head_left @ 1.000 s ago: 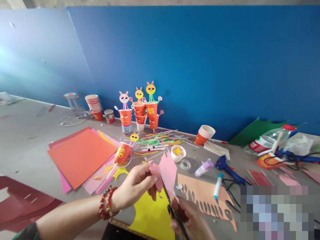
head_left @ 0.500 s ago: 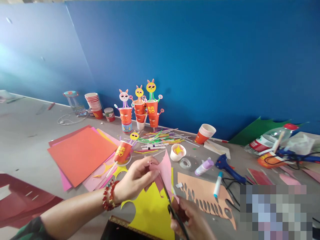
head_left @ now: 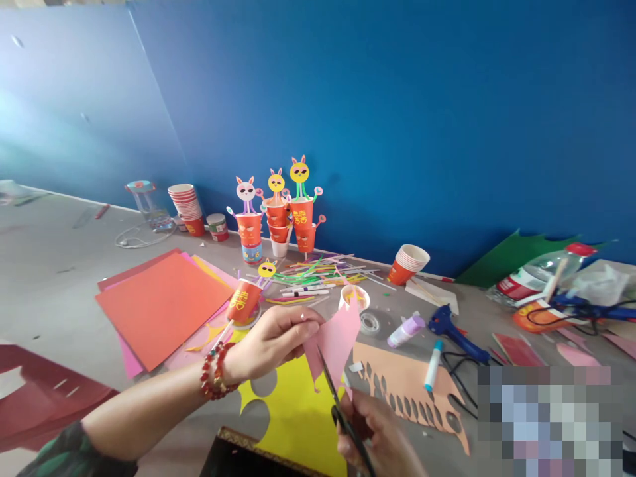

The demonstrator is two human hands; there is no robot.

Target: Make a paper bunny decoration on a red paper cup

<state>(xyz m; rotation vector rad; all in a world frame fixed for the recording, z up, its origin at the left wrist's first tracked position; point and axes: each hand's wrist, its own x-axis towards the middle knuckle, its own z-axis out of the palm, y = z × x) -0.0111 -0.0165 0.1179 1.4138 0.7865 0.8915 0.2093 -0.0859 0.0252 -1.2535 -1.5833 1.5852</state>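
My left hand (head_left: 281, 341) pinches the left edge of a piece of pink paper (head_left: 340, 341), thumb on top. Dark-handled scissors (head_left: 330, 391) are in my right hand (head_left: 375, 434), their blades lying against the lower part of the pink paper. Whether the blades are fully closed I cannot tell. Beneath both hands spreads a yellow sheet (head_left: 303, 417) with round cut-outs along its left side. To the right lies a peach sheet (head_left: 387, 371) with a row of oval holes.
Decorated red cups with rabbit faces (head_left: 250, 228) stand by the blue wall. Nearby are coloured sticks (head_left: 322, 270), a white cup (head_left: 346, 301), a tape roll (head_left: 369, 323), a glue stick (head_left: 405, 331), a blue glue gun (head_left: 457, 334) and an orange sheet (head_left: 163, 308). A black box (head_left: 248, 460) sits at the front.
The pink paper has turned and shifted right, showing more of its face and overlapping the white cup. My left hand has moved slightly with it; the scissors stay nearly in place.
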